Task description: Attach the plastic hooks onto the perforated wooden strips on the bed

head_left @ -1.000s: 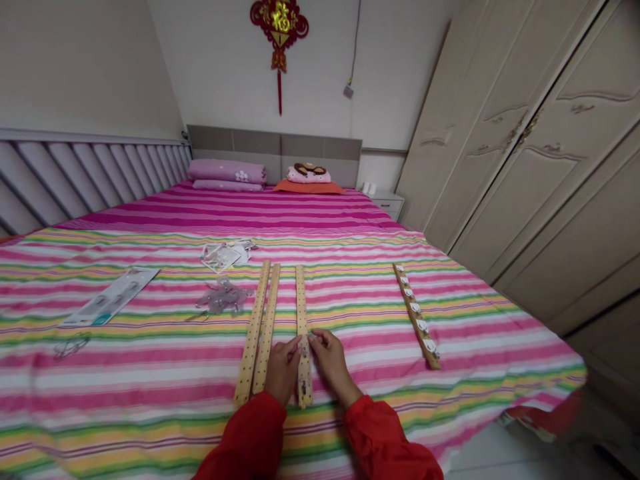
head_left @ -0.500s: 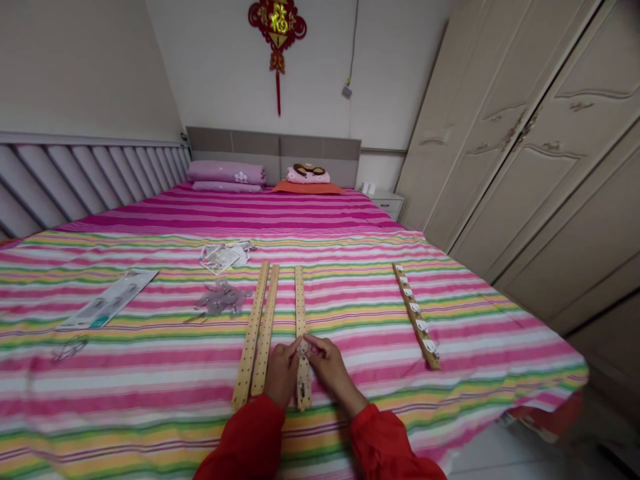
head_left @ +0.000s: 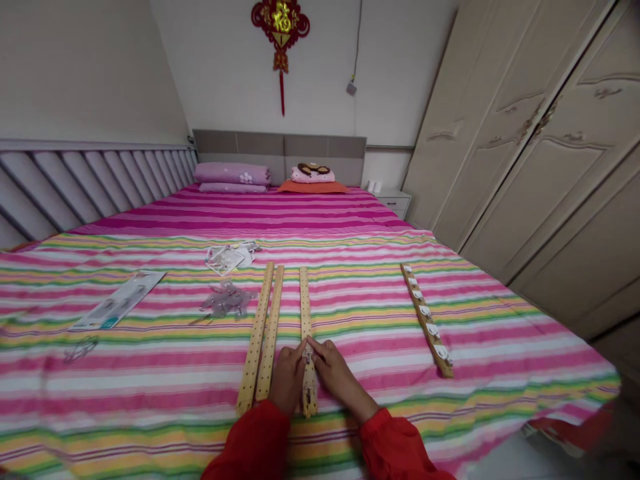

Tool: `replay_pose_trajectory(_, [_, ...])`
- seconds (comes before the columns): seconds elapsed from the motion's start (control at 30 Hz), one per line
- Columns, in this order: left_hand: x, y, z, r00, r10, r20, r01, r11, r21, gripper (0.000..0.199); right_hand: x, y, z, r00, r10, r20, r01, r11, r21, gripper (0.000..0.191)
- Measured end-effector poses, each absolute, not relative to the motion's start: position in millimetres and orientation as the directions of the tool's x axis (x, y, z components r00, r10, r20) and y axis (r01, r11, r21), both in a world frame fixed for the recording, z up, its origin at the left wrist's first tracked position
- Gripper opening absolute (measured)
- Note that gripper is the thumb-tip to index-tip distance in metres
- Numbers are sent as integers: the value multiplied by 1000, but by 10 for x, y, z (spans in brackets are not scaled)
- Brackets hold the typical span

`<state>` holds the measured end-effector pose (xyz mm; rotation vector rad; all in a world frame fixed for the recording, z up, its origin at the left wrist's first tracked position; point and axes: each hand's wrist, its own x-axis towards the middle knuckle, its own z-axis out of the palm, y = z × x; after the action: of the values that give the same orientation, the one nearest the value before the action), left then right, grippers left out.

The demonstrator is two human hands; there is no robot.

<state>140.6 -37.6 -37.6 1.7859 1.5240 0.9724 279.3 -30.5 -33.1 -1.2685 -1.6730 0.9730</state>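
On the bed, a narrow wooden strip with rows of holes [head_left: 305, 300] lies lengthwise in front of me. My left hand [head_left: 290, 375] is closed at its left edge, and my right hand [head_left: 332, 371] is closed at its right edge. Between my fingertips a small clear hook [head_left: 307, 355] is pressed against the strip. Another clear hook [head_left: 309, 395] sits on the near end of the same strip. Beside my left hand lie two more drilled wooden strips, an outer one [head_left: 255, 337] and an inner one [head_left: 273, 320].
To the right lies a wooden strip bearing several white hooks [head_left: 425, 312]. Leftward are a pile of clear hooks [head_left: 227, 300], some white packaging pieces [head_left: 230, 257], a flat hook package [head_left: 120, 300] and a small wire bundle [head_left: 81, 348]. Wardrobes [head_left: 525, 167] line the right side.
The view has shifted slightly left, so everything appears a little further right. Both hands remain at the middle strip, their fingertips closer together over the hook.
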Motion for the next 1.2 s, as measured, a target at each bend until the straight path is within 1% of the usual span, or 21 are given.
replay_pose_trajectory(0.2, [1424, -406, -368, 81, 988, 135, 560, -157, 813, 45, 2770, -419, -411, -177, 955, 238, 310, 283, -908, 46])
replay_pose_trajectory(0.33, [1443, -414, -320, 54, 994, 93, 563, -107, 819, 46, 2835, -418, -394, -158, 960, 230, 267, 265, -927, 39])
replay_pose_trajectory(0.4, [1433, -435, -233, 63, 996, 62, 570, -87, 817, 47, 2883, -401, -375, -139, 974, 178, 175, 201, -964, 36])
replay_pose_trajectory(0.43, [1416, -450, -170, 90, 995, 46, 576, -90, 812, 47, 2905, -395, -364, -132, 983, 127, 104, 142, -984, 38])
replay_pose_trajectory(0.5, [1347, -481, -12, 174, 984, 23, 597, -124, 793, 42, 2939, -395, -338, -134, 991, -5, -58, -13, -998, 46])
replay_pose_trajectory(0.57, [1222, -486, 160, 228, 973, 26, 590, -160, 791, 33, 2958, -406, -311, -143, 983, -115, -190, -142, -972, 55])
replay_pose_trajectory(0.63, [1036, -435, 303, 176, 982, 65, 534, -151, 832, 33, 2960, -417, -288, -131, 978, -161, -261, -190, -946, 59])
replay_pose_trajectory(0.7, [794, -319, 379, 46, 991, 125, 491, -132, 861, 35, 2948, -418, -279, -99, 979, -176, -291, -198, -936, 58])
replay_pose_trajectory(0.73, [660, -243, 386, -13, 988, 155, 515, -127, 848, 34, 2938, -414, -281, -83, 980, -181, -297, -198, -934, 58])
replay_pose_trajectory(0.77, [526, -161, 373, -76, 980, 185, 576, -108, 811, 32, 2926, -408, -287, -66, 981, -183, -299, -194, -934, 56])
replay_pose_trajectory(0.83, [279, -4, 306, -159, 966, 206, 718, -30, 695, 30, 2901, -393, -308, -40, 983, -180, -289, -184, -940, 54])
replay_pose_trajectory(0.93, [54, 165, 189, -174, 960, 219, 870, 46, 490, 36, 2874, -375, -339, -22, 985, -174, -252, -174, -952, 50])
replay_pose_trajectory(1.07, [55, 268, 171, -205, 970, 131, 944, 161, 287, 42, 2874, -374, -336, -20, 984, -177, -219, -177, -960, 49])
replay_pose_trajectory(1.13, [106, 298, 205, -210, 974, 90, 960, 187, 209, 38, 2880, -377, -320, -20, 984, -175, -212, -175, -961, 50])
replay_pose_trajectory(1.2, [140, 318, 227, -199, 977, 80, 971, 186, 150, 33, 2882, -378, -306, -17, 985, -170, -214, -169, -962, 50])
